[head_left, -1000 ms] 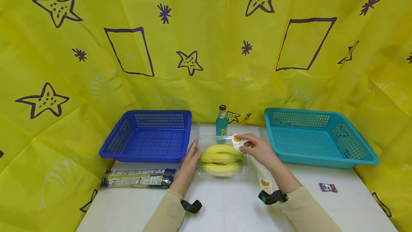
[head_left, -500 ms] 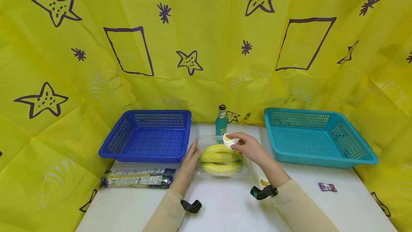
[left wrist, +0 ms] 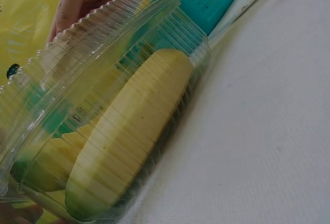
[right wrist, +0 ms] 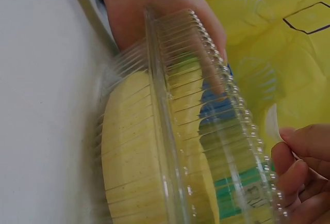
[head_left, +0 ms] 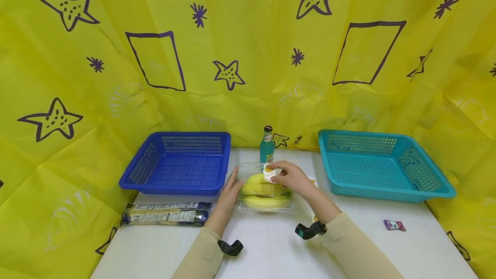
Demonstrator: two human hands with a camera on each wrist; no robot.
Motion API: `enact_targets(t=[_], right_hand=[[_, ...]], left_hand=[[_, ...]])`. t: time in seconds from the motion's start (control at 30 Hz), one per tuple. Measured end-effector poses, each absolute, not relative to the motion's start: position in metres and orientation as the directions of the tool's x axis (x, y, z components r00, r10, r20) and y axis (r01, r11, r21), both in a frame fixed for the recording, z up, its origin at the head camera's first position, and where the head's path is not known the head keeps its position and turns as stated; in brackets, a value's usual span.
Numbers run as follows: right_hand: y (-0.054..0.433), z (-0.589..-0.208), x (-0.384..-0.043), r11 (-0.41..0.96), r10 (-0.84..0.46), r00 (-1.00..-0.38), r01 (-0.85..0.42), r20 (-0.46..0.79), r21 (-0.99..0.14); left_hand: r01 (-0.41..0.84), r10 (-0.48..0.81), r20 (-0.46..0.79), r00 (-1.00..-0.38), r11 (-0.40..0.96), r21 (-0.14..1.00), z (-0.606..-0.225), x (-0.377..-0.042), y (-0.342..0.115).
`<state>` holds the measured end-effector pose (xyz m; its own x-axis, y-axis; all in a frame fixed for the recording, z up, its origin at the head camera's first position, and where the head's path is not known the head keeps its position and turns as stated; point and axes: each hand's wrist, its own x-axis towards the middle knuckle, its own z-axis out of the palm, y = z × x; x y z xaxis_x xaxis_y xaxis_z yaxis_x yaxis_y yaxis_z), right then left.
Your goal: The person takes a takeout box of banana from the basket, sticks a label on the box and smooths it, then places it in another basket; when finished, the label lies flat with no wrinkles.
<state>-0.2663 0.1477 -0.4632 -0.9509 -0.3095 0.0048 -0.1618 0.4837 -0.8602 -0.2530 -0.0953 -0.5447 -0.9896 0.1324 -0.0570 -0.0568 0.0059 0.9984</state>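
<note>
A lidded clear plastic box (head_left: 248,168) with yellow bananas (head_left: 265,202) inside sits mid-table. My left hand (head_left: 228,193) steadies its left end, fingers straight along the side, as the right wrist view also shows. Above the lid, my right hand (head_left: 291,178) pinches a small white sticker (head_left: 270,176) with a banana picture between thumb and fingers. In the right wrist view the sticker (right wrist: 273,123) appears edge-on, slightly bent. The left wrist view looks through the ribbed wall at a greenish-tipped banana (left wrist: 129,131). Beneath my right forearm lies a partly hidden strip (head_left: 313,214) with banana pictures.
A blue-green bottle (head_left: 267,146) stands behind the box. To the left are a blue basket (head_left: 174,191) and a dark long packet (head_left: 166,214). A teal basket (head_left: 387,193) stands at right, with a small purple packet (head_left: 394,225) in front. A yellow curtain (head_left: 248,111) closes the back.
My right hand has carried the sticker leftward and slightly down, from the lid's right corner to over the middle of the lid. My left hand and the box have stayed put.
</note>
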Motion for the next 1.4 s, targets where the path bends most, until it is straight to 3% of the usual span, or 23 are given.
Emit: enact_targets(t=[1.4], right_hand=[[0.137,-0.464,-0.269,0.61,-0.335,-0.941,-0.178,-0.048,-0.772]], left_hand=[[-0.099,0.102,-0.101,-0.99,0.021,0.995,-0.548,-0.255,-0.095]])
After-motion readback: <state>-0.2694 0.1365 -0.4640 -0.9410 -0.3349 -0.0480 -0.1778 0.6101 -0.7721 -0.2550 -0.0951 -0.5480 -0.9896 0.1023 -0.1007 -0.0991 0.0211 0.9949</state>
